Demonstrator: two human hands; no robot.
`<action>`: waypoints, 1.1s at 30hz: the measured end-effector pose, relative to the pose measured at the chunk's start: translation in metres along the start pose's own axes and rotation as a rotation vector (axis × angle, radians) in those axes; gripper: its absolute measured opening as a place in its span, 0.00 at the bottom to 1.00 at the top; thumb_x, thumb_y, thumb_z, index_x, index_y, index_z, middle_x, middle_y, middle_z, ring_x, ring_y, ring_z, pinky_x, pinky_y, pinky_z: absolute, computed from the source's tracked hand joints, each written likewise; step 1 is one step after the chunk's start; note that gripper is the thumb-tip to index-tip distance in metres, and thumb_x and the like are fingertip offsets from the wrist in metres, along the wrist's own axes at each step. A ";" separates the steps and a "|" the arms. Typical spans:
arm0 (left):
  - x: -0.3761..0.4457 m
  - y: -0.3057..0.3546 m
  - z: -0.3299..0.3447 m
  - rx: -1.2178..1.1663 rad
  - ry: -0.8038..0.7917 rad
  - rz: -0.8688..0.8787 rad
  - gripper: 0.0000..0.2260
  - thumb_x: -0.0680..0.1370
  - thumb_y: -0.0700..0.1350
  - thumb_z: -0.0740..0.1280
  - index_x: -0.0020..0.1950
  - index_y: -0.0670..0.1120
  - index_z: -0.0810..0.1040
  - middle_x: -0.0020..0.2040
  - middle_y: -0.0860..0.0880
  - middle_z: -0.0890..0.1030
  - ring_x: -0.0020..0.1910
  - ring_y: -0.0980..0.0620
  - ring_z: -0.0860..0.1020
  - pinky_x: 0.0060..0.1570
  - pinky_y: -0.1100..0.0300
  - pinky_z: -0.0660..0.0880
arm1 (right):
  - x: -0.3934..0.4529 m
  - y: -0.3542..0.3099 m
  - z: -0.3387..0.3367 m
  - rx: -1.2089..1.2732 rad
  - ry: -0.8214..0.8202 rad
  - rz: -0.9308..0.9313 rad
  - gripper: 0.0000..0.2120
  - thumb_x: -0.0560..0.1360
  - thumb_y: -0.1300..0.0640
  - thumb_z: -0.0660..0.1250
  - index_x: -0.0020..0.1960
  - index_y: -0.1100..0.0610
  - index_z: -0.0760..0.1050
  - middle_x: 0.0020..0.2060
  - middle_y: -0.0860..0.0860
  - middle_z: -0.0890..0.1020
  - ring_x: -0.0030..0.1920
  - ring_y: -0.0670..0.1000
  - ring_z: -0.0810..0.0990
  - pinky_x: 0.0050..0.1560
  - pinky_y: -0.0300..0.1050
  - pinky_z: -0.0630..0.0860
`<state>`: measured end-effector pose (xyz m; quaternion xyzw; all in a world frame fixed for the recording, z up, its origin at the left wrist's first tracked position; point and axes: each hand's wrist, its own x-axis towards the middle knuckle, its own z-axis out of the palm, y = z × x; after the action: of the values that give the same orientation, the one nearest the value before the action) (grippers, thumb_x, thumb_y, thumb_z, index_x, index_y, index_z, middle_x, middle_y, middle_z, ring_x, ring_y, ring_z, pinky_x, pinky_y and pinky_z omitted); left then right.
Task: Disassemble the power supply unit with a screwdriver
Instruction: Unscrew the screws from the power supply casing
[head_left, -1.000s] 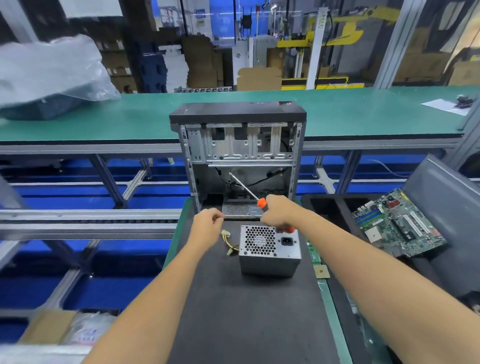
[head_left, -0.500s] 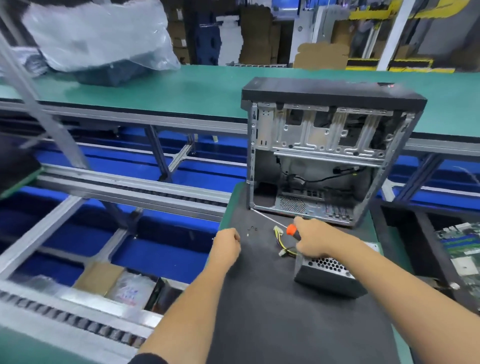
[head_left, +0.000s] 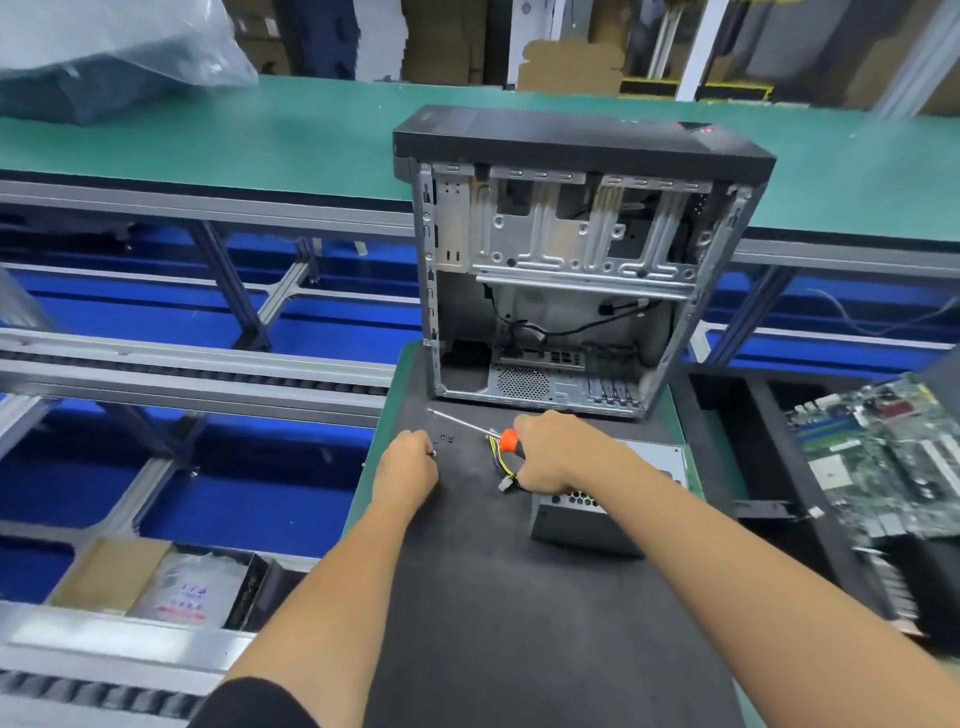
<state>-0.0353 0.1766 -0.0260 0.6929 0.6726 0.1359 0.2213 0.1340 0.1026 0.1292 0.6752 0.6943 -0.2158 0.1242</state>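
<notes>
Left hand (head_left: 408, 467) now at screws (head_left: 443, 439).

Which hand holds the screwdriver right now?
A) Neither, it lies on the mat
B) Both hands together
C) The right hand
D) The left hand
C: the right hand is curled round the orange handle of the screwdriver, whose shaft points away toward the left, while the left hand sits apart by the small screws.
</notes>
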 end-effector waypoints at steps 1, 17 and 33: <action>0.001 0.000 0.000 -0.002 -0.003 0.005 0.09 0.75 0.36 0.59 0.46 0.43 0.78 0.48 0.44 0.76 0.46 0.44 0.75 0.45 0.56 0.72 | 0.000 0.000 0.000 0.000 0.002 0.000 0.08 0.75 0.56 0.62 0.53 0.57 0.68 0.44 0.54 0.72 0.44 0.56 0.73 0.38 0.46 0.69; -0.049 0.053 -0.038 -0.519 0.016 0.221 0.21 0.73 0.36 0.65 0.62 0.51 0.66 0.45 0.52 0.75 0.36 0.54 0.73 0.39 0.61 0.71 | -0.026 0.016 -0.012 0.222 -0.009 0.012 0.08 0.74 0.63 0.63 0.42 0.56 0.64 0.40 0.54 0.75 0.42 0.56 0.76 0.33 0.43 0.69; -0.119 0.094 -0.044 -0.535 0.051 0.306 0.09 0.77 0.43 0.67 0.56 0.51 0.75 0.41 0.52 0.78 0.36 0.51 0.76 0.39 0.62 0.73 | -0.109 0.051 -0.065 -0.042 0.122 -0.044 0.11 0.69 0.55 0.70 0.43 0.63 0.76 0.34 0.57 0.84 0.31 0.54 0.82 0.29 0.41 0.74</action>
<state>0.0181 0.0638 0.0708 0.6997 0.5062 0.3571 0.3559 0.1982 0.0359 0.2301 0.6690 0.7196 -0.1625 0.0908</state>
